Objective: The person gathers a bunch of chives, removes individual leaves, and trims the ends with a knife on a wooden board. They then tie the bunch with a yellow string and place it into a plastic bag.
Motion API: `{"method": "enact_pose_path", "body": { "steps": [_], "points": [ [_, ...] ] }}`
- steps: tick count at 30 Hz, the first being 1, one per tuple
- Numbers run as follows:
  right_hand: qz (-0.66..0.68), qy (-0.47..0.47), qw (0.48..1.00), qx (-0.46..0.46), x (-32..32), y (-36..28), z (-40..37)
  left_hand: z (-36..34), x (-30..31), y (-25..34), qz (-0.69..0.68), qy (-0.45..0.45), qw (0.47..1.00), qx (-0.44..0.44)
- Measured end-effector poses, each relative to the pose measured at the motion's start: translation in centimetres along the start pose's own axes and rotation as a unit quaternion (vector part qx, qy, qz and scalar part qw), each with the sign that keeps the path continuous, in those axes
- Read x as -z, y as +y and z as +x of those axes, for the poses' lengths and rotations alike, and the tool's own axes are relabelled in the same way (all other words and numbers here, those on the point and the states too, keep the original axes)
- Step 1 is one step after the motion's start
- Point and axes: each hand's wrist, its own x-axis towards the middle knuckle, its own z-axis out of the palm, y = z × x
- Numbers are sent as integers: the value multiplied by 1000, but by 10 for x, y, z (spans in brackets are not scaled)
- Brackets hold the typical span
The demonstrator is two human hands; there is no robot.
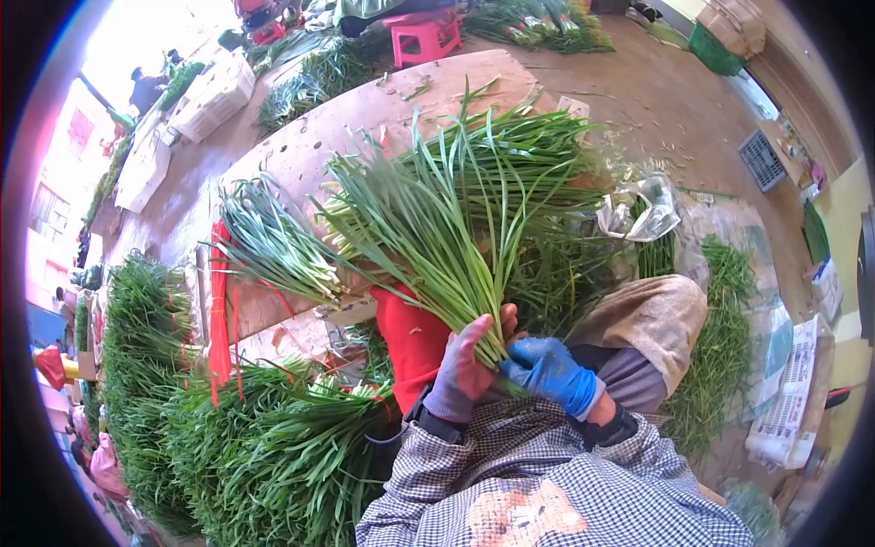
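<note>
Our left hand (463,366), in a fingerless grey covering, grips the pale stalks of a bunch of long green leaves (447,251); our right hand (554,374), in a blue glove, is closed at the stalk ends, just beside it. The bunch stands tilted above our lap, its leaves fanning forward over the low table (296,155). Because the leaves spread so wide above one narrow hold, a slack grip could let outer stalks slide down unevenly or drop, and too hard a squeeze could bruise them. The tips overlap the large leafy heap (538,169) behind, so they could snag there and mix in loose strands. A sweep to our left could disturb the smaller pile (283,242) or tangle in the red ties (221,314) hanging beside it. The smooth glove could slip if the stalks are wet, though we cannot tell whether they are.
</note>
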Motion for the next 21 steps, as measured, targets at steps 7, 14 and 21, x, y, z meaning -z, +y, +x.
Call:
{"method": "enact_pose_path", "body": {
  "steps": [7,14,21],
  "points": [
    [54,-55,997,-24,29,-4,-20,6,7,0,-107,-40,993,43],
    [-70,-4,994,86,8,-7,20,7,11,-5,-54,-56,997,22],
    [219,62,971,-75,37,-23,24,2,9,0,-99,-80,990,53]
  ]
}}
